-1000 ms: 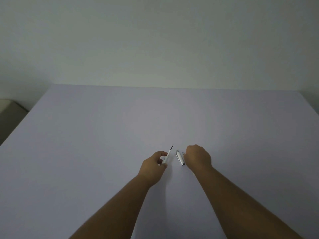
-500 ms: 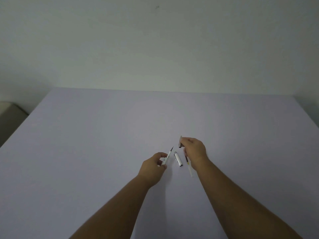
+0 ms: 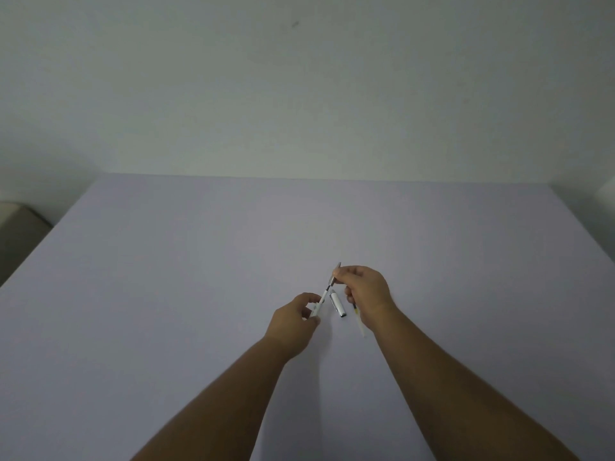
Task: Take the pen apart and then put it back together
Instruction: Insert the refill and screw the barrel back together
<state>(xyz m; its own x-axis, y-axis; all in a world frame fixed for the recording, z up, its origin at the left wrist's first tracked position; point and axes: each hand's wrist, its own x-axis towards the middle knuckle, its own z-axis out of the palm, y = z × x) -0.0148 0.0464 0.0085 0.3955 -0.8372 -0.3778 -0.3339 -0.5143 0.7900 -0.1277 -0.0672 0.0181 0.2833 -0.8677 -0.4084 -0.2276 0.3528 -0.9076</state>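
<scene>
Since the earlier frame your right hand (image 3: 364, 294) has lifted off the table (image 3: 166, 294) with a small grey tip piece (image 3: 336, 272), pinched between thumb and forefinger, and brought it to the front end of the barrel (image 3: 321, 302). Your left hand (image 3: 296, 316) is closed around the white barrel's lower end, angled up and right. Cap (image 3: 337, 305) lies on the table between the hands; a thin refill (image 3: 358, 319) lies just under the right hand. Pen is thus in parts, reassembly starting. Risk: the tip meets the barrel off-axis and cross-threads or slips from your pinch. The refill appears to be outside the barrel, so closing the tip now would leave it out.
</scene>
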